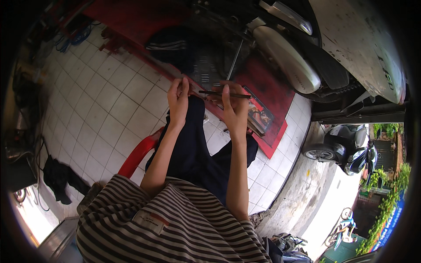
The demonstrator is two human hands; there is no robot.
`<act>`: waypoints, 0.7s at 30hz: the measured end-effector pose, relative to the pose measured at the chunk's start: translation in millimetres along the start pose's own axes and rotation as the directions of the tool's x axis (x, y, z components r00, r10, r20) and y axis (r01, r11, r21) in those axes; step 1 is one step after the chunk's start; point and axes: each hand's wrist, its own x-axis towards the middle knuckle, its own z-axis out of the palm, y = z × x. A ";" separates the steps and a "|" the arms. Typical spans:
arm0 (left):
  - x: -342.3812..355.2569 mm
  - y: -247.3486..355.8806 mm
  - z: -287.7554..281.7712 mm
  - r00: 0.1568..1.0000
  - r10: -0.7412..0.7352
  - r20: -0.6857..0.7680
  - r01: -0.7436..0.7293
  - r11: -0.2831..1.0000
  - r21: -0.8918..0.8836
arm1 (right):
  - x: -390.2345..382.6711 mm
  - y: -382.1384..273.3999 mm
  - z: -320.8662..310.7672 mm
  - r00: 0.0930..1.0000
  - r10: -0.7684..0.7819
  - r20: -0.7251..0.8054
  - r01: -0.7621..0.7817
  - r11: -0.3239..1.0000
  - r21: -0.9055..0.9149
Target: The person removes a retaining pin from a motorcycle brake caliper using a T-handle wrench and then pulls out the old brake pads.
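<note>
Right hand (235, 107): thin dark rod (239, 95) is clamped between thumb and fingers, apparently so that its left end is free | left hand (177, 103): fingers are curled, grip cannot be told | rod: is held crosswise near red platform (284, 87)

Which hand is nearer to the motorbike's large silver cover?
Right. The right hand, holding a thin dark rod, is below and left of the silver cover in the picture; the left hand is farther left.

Got a rod (211, 93) in my right grip (235, 107), left grip (179, 103) just left of it, platform (262, 74) ahead, motorbike (287, 61) ahead-right, scooter (348, 147) further right.
</note>
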 end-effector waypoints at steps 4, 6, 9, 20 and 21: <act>-8.4 12.2 14.5 0.982 -0.138 0.131 0.158 0.976 -0.152 | 2.3 -1.8 -7.7 0.996 -0.095 -0.002 0.093 0.983 -0.157; -10.9 16.4 16.7 0.975 -0.167 0.144 0.199 0.948 -0.248 | 2.8 0.6 -9.1 0.994 -0.108 -0.010 0.104 0.979 -0.176; -20.0 21.6 35.2 0.982 -0.188 -0.026 0.170 0.931 -0.324 | 0.1 -1.4 1.6 0.999 -0.048 -0.024 0.048 0.998 0.029; -25.8 51.3 45.9 0.961 0.073 0.265 0.030 0.930 -0.365 | 1.0 -8.2 -28.4 0.942 0.070 0.327 -0.125 0.981 0.150; -25.6 54.0 48.2 0.960 0.097 0.263 0.006 0.931 -0.365 | 1.2 -8.9 -31.5 0.949 0.112 0.294 -0.189 0.950 0.248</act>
